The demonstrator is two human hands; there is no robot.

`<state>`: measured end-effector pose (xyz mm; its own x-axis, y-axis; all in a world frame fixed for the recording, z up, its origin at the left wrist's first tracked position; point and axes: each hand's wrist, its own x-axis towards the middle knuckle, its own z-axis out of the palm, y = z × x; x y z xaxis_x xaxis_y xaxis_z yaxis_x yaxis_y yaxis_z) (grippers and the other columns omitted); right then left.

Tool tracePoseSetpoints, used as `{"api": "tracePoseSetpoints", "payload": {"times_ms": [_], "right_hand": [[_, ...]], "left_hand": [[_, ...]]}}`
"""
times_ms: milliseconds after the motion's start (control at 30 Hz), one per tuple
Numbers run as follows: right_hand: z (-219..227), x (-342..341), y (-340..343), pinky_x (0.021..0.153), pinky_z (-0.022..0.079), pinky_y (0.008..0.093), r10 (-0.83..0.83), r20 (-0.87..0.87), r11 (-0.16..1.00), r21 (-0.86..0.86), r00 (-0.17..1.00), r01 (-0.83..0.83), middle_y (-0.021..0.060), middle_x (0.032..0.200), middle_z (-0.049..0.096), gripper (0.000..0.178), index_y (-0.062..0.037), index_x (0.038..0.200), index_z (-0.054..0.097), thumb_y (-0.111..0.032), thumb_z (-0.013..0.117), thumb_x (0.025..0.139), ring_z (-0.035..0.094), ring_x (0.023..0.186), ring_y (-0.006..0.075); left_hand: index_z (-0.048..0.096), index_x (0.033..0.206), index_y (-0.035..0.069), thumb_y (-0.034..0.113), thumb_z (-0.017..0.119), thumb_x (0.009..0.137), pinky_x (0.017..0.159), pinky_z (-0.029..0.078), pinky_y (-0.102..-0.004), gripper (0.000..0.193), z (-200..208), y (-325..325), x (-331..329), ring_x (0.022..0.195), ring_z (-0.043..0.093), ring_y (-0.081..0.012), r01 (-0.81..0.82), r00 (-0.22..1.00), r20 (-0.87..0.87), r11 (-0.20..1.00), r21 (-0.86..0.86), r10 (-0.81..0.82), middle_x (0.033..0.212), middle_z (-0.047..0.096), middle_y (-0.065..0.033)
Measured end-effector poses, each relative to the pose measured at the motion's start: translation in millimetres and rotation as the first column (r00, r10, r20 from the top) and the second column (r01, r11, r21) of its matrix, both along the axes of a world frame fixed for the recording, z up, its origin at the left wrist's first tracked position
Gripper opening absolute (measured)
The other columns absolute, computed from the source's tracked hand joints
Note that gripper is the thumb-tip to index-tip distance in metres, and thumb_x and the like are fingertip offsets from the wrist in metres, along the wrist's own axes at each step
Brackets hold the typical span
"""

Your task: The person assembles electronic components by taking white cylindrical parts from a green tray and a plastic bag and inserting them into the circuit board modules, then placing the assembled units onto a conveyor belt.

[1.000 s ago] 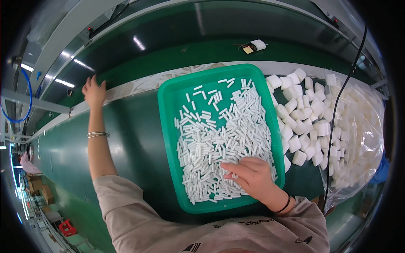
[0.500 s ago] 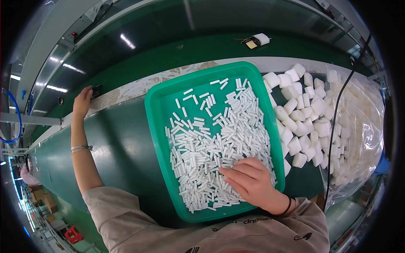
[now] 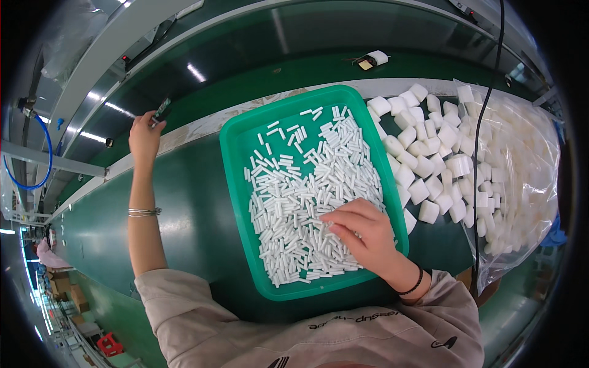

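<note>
My left hand is stretched out over the green belt at the far left. Its fingers are closed on a small dark and green part, perhaps a circuit board, which sticks out beyond the fingertips. My right hand is over the green plastic tray, fingertips pinched together at the heap of short white rods. Whether a rod is between those fingertips is too small to make out. The rods lie loose in the tray, thick toward the near and right sides and sparse at the far left.
Right of the tray, white rounded blocks spill from a clear plastic bag. A black cable hangs in front of the bag. Beyond the ledge, a small white and black device with a yellow patch lies on the green belt.
My left hand has lifted the dark and green part, which now shows above its fingers. My right hand stays pinched over the rods. The whole view has shifted slightly.
</note>
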<state>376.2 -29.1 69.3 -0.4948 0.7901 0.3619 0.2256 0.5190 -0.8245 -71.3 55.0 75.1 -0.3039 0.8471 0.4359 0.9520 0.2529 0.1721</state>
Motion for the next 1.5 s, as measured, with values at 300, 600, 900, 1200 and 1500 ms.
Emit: {"api": "tracePoseSetpoints", "payload": {"times_ms": [300,600,900,1200,1500], "right_hand": [[2.5,5.8,-1.5,0.060,0.043,0.0221,-0.110,-0.096,0.983,-0.159,0.989,0.094,0.0079,0.073,0.060,0.022,-0.0016,0.094,0.061,0.003,0.060,0.072,0.057,0.063,0.0138],[-2.0,11.2,5.6,0.059,0.044,0.0216,-0.191,-0.193,0.943,-0.308,0.962,0.126,0.0073,0.078,0.061,0.016,-0.0027,0.087,0.063,-0.002,0.063,0.072,0.057,0.067,0.0131],[-4.5,13.0,6.2,0.060,0.045,0.0221,-0.268,-0.194,0.894,-0.414,0.944,0.169,0.0059,0.078,0.061,0.014,-0.0028,0.088,0.063,-0.005,0.063,0.074,0.057,0.069,0.0119],[-3.8,14.4,6.5,0.059,0.045,0.0206,-0.293,-0.226,0.828,-0.546,0.929,0.129,0.0058,0.080,0.061,0.014,-0.0007,0.087,0.062,-0.006,0.064,0.074,0.056,0.067,0.0098],[0.9,14.1,4.9,0.057,0.044,0.0203,-0.229,-0.203,0.852,-0.515,0.952,0.095,0.0050,0.078,0.061,0.013,-0.0017,0.086,0.063,-0.006,0.064,0.074,0.056,0.068,0.0097]], "left_hand": [[0.045,0.108,0.002,0.015,0.053,0.083,0.075,0.046,-0.0284,0.029,8.0,-47.7,227.7,0.090,0.057,-0.0208,0.245,-0.380,0.871,0.875,0.418,-0.310,0.104,0.055,-0.0151],[0.040,0.117,0.005,0.010,0.053,0.082,0.081,0.046,-0.0349,0.038,-6.0,-84.4,275.7,0.097,0.055,-0.0257,0.341,-0.513,0.833,0.841,0.419,-0.207,0.114,0.050,-0.0149],[0.040,0.115,0.005,0.010,0.054,0.081,0.078,0.049,-0.0352,0.038,-7.8,-85.6,274.5,0.098,0.055,-0.0262,0.350,-0.552,0.818,0.845,0.404,-0.163,0.111,0.052,-0.0143],[0.040,0.114,0.005,0.010,0.056,0.080,0.077,0.049,-0.0361,0.038,-7.7,-87.1,274.3,0.098,0.055,-0.0278,0.379,-0.525,0.830,0.821,0.426,-0.189,0.111,0.052,-0.0144],[0.039,0.114,0.004,0.010,0.056,0.080,0.076,0.049,-0.0359,0.038,-6.4,-89.0,273.5,0.096,0.055,-0.0273,0.352,-0.560,0.816,0.850,0.393,-0.145,0.107,0.052,-0.0132]]}}
